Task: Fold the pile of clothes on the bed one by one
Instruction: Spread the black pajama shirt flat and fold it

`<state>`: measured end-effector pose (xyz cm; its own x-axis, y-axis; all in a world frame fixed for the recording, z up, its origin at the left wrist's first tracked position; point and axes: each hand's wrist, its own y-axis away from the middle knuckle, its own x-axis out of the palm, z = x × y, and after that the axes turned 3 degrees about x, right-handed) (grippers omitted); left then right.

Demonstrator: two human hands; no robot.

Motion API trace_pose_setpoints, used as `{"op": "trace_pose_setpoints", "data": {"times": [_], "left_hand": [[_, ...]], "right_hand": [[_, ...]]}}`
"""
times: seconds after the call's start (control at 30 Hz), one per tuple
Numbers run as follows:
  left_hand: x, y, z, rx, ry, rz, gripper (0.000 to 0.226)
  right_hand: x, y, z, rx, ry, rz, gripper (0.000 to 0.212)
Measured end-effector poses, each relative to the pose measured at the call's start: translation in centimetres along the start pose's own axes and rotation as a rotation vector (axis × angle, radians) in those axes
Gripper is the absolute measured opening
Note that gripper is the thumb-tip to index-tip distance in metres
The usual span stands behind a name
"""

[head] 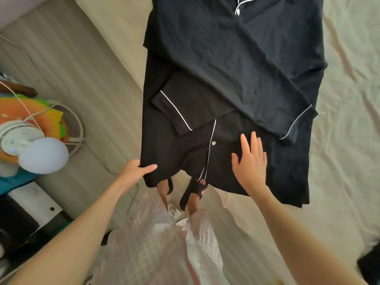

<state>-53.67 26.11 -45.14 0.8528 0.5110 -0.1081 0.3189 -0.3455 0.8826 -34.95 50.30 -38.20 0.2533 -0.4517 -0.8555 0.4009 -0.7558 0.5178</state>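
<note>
Left hand (137,169) pinches the black pyjama shirt's (236,64) hem corner while right hand (251,161) presses flat, fingers straight.

black shirt (236,68), white piping; cream sheet (349,140)

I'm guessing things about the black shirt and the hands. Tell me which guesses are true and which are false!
1. The left hand grips the hem of the black shirt. True.
2. The right hand is a closed fist. False: it lies flat on the shirt, fingers straight.
3. The shirt has white piping. True.
4. The shirt has red buttons. False: the button is white.
5. Both sleeves are folded in across the shirt. True.
</note>
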Motion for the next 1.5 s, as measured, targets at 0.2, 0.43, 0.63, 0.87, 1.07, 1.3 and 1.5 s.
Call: {"op": "trace_pose_setpoints", "data": {"times": [0.2, 0.43, 0.63, 0.87, 1.07, 1.3, 1.5], "left_hand": [[1.5, 3.0, 2.4, -0.035, 0.174, -0.097, 0.031], [3.3, 7.0, 1.9, -0.128, 0.261, -0.219, 0.03], [4.7, 9.9, 0.2, -0.144, 0.342, -0.279, 0.033], [7.0, 14.2, -0.9, -0.156, 0.483, -0.219, 0.023], [6.7, 17.4, -2.4, -0.086, 0.605, -0.253, 0.03], [6.3, 18.6, -2.9, -0.05, 0.589, -0.358, 0.03], [8.0, 18.3, -2.7, -0.046, 0.582, -0.38, 0.022]], "right_hand": [[1.9, 2.9, -4.7, 0.039, -0.079, -0.06, 0.048], [0.5, 4.2, -13.1, 0.299, -0.235, -0.133, 0.051], [-0.4, 2.3, -19.5, 0.657, -0.631, 0.056, 0.049], [-0.6, 3.6, -22.0, 0.763, -1.28, 0.283, 0.021], [-2.4, 5.9, -23.9, 0.782, -1.803, 0.354, 0.015], [-3.2, 6.3, -25.0, 0.855, -1.724, 0.285, 0.019], [-2.7, 6.2, -23.5, 0.978, -1.927, 0.333, 0.028]]}}
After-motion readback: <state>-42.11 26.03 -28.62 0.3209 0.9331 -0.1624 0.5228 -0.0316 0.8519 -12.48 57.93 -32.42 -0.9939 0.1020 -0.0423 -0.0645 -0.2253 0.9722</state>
